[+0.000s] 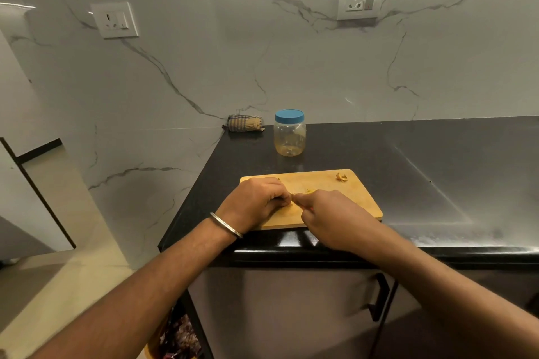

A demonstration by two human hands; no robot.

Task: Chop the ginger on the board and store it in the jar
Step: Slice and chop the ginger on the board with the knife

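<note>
A clear plastic jar with a blue screw lid (pixel 290 132) stands closed on the black stone counter (pixel 408 172), just behind the board, with a few pale yellowish scraps lying at its bottom. In front of it, a person works over a light wooden chopping board (pixel 358 198) set near the counter's front edge. The left hand (pixel 256 201), a steel bangle (pixel 226 224) on its wrist, curls its fingers round a small yellow piece of ginger (pixel 288 203) at the board's middle; the right hand (pixel 329 213) meets it there, fingers curled, though what they hold is hidden. A curled ginger peel (pixel 341 177) lies apart at the board's far right corner. A folded checked cloth (pixel 245 123) rests against the marble wall.
</note>
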